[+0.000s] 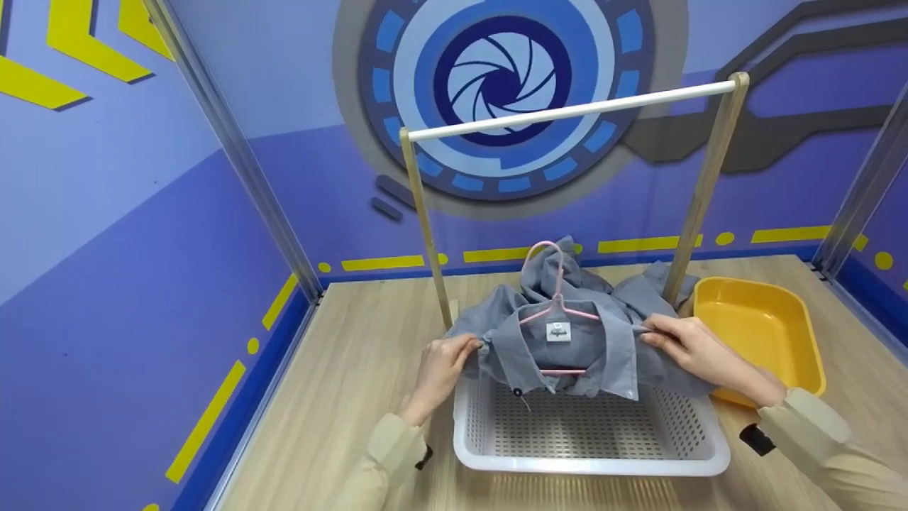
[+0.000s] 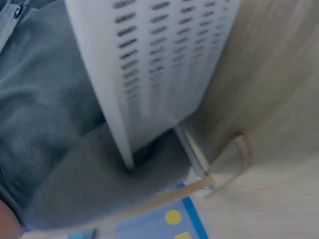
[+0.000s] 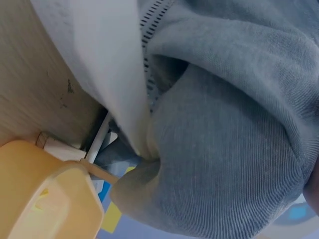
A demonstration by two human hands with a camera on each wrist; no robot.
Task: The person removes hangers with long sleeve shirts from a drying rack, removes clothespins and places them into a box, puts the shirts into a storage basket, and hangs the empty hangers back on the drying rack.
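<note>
A grey collared shirt [image 1: 511,353] lies over the back of the white basket, its collar open toward me. Inside the collar sits a pink hanger [image 1: 558,305], its hook standing up above the neckline and its lower bar showing below the label. At the left shoulder, my left hand [image 1: 447,362] pinches the cloth between thumb and fingers. My right hand [image 1: 691,348] pinches the opposite shoulder. In the right wrist view, the grey cloth [image 3: 224,139] hangs in folds over the basket's rim. Most of the hanger's arms are hidden under the fabric.
The white perforated basket [image 1: 589,465] stands beneath the shirt. Behind it rises a wooden rack with a white rod [image 1: 574,111]. A yellow tray [image 1: 762,330] is at the right, close to the rack's right post [image 1: 706,191]. Patterned panels enclose the table [image 1: 340,397].
</note>
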